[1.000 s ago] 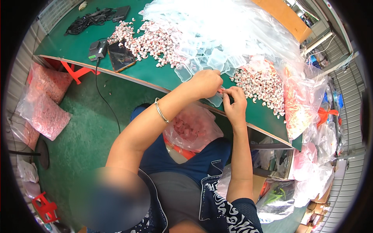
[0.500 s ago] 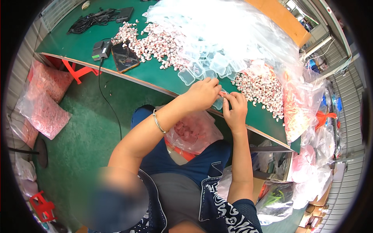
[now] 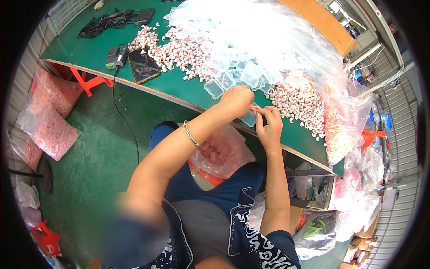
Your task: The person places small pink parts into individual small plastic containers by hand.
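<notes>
My left hand (image 3: 238,101), with a bangle on its wrist, is curled closed at the front edge of the green table (image 3: 188,92); its fingertips are hidden. Close beside it, my right hand (image 3: 270,127) pinches a small orange-pink piece (image 3: 254,108) between thumb and fingers. Below the two hands sits a small clear plastic box (image 3: 248,119). Several more such boxes (image 3: 215,88) lie just beyond my left hand. One pile of small red-and-white pieces (image 3: 179,51) spreads to the left of the boxes, another pile (image 3: 298,105) to the right.
A phone (image 3: 143,66) and a black corded device (image 3: 117,57) lie on the table's left. Clear plastic sheeting (image 3: 264,36) covers the back. A bag of orange-pink pieces (image 3: 340,130) stands at the right end. An open bag of pink pieces (image 3: 224,150) is below the table edge.
My left hand has turned and curled further over, its fingertips now out of sight. My right hand stays nearly in place, still pinching the small piece.
</notes>
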